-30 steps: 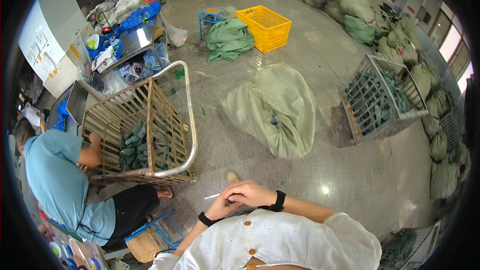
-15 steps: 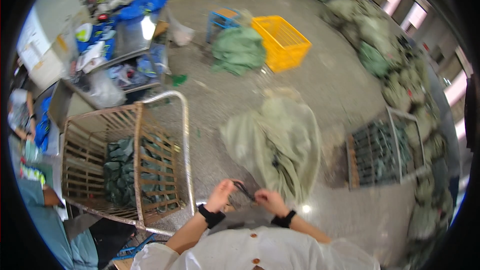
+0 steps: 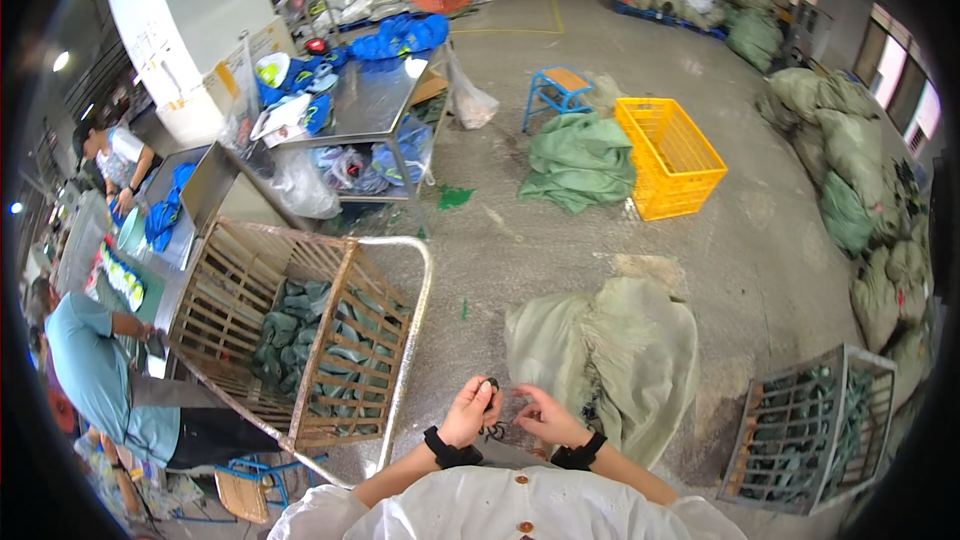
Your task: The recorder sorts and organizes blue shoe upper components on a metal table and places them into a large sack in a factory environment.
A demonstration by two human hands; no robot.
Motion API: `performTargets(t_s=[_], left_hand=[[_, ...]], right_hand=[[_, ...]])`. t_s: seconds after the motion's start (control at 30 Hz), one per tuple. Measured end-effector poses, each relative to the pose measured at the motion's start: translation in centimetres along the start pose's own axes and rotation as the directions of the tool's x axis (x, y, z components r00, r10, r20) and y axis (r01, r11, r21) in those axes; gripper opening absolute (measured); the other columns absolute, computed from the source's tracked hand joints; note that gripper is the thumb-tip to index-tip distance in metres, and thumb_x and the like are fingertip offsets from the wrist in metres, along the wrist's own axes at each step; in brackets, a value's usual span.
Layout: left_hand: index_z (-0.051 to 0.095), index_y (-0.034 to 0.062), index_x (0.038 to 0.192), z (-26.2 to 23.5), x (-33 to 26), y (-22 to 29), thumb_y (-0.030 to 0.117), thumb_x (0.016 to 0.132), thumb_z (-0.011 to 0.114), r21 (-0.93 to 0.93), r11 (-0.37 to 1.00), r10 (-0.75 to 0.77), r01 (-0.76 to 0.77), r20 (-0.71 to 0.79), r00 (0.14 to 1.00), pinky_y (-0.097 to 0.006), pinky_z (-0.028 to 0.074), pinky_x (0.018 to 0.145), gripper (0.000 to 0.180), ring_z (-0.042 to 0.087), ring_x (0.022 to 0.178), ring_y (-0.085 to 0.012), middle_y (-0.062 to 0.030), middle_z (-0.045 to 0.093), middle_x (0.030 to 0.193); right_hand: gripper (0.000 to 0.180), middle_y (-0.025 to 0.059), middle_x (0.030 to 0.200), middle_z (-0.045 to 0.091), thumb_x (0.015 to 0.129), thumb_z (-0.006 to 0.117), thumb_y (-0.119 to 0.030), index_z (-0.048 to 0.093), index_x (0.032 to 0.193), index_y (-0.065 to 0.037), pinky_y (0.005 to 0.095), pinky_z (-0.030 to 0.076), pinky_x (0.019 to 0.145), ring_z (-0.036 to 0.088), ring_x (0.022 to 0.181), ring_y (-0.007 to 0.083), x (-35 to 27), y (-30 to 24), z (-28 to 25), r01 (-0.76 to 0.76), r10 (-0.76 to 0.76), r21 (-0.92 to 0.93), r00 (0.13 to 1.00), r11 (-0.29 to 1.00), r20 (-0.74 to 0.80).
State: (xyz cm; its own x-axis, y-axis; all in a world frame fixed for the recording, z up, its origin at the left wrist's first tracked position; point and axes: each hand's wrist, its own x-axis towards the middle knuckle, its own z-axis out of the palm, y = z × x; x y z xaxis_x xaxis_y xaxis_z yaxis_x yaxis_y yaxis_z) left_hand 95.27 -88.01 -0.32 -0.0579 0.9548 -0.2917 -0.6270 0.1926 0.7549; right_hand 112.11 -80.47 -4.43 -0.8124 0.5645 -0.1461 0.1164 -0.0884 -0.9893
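In front of my waist, my left hand is closed around a thin black cord. A bit of the cord shows above the fist, and dark loops appear to hang just below it. My right hand is beside it with fingers apart and slightly bent, and I see nothing in it. Both wrists wear black bands. On the floor just beyond my right hand lies a large pale green sack, loosely spread and wrinkled.
To my left stands a rusty slatted cart holding dark green pieces; a grey crate with similar pieces is at right. Farther off are a yellow crate, a green sack and a blue stool. A person in teal works beyond the cart.
My view has tilted up and turned left. The cord, stretched between both hands before, is now gathered in my left hand; my right hand has come off it with its fingers spread.
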Motion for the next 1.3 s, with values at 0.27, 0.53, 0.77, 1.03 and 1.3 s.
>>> performTargets(t_s=[0.27, 0.53, 0.77, 1.03, 1.3], left_hand=[[0.038, 0.0093, 0.093, -4.3, 3.6, 6.5, 0.022, 0.093, 0.038, 0.058, 0.944, 0.328, -0.324, -0.224, 0.917, -0.023, 0.032, 0.049, 0.012, 0.034, 0.054, -0.0089, -0.0019, 0.042, 0.072], [0.037, -0.0012, 0.108, -13.2, 5.1, 10.8, 0.025, 0.082, 0.057, 0.664, 0.699, 0.495, -0.264, -0.184, 0.849, -0.030, 0.041, 0.074, 0.042, 0.050, 0.082, -0.0222, -0.0125, 0.046, 0.088], [0.033, -0.0007, 0.104, -14.9, 7.4, 12.9, 0.035, 0.074, 0.067, 0.645, 0.745, 0.384, -0.168, -0.209, 0.899, -0.033, 0.043, 0.073, 0.058, 0.053, 0.083, -0.0280, -0.0182, 0.049, 0.088], [0.035, 0.0031, 0.102, -17.8, 17.2, 19.4, 0.021, 0.076, 0.063, 0.736, 0.671, 0.452, -0.091, -0.309, 0.837, -0.037, 0.045, 0.069, 0.042, 0.058, 0.081, -0.0338, -0.0180, 0.057, 0.083], [0.034, 0.0005, 0.096, -18.4, 36.2, 25.4, 0.015, 0.082, 0.053, 0.852, 0.513, 0.565, -0.101, -0.247, 0.787, -0.033, 0.043, 0.055, 0.027, 0.053, 0.062, -0.0213, -0.0132, 0.052, 0.072]], right_hand=[[0.021, -0.0010, 0.071, 0.054, 0.086, 0.052, -0.017, 0.054, 0.100, -0.001, 0.0203, 0.042, 0.059, 0.054, 0.067, 0.0069, 11.5, -0.7, 2.8, -0.277, 0.172, 0.087, 0.782, 0.957, 0.599], [0.013, 0.0008, 0.074, 0.056, 0.084, 0.053, -0.006, 0.054, 0.096, 0.000, 0.0215, 0.044, 0.058, 0.054, 0.063, 0.0074, 23.9, -8.0, 5.5, -0.121, 0.201, -0.203, 0.876, 0.972, 0.439], [0.009, 0.0022, 0.077, 0.060, 0.081, 0.057, -0.004, 0.060, 0.088, 0.001, 0.0198, 0.044, 0.056, 0.054, 0.066, 0.0057, 29.9, -8.7, 5.9, -0.061, 0.156, -0.222, 0.884, 0.973, 0.441], [0.022, 0.0040, 0.088, 0.061, 0.085, 0.051, -0.006, 0.053, 0.107, -0.001, 0.0213, 0.047, 0.057, 0.058, 0.068, 0.0096, 41.7, -10.7, 1.1, -0.148, 0.078, 0.062, 0.782, 0.987, 0.619], [0.018, 0.0070, 0.070, 0.062, 0.080, 0.054, -0.009, 0.060, 0.097, -0.008, 0.0250, 0.043, 0.049, 0.057, 0.053, 0.0125, 55.3, -13.4, -11.4, 0.318, -0.172, -0.309, 0.891, 0.896, 0.420]])
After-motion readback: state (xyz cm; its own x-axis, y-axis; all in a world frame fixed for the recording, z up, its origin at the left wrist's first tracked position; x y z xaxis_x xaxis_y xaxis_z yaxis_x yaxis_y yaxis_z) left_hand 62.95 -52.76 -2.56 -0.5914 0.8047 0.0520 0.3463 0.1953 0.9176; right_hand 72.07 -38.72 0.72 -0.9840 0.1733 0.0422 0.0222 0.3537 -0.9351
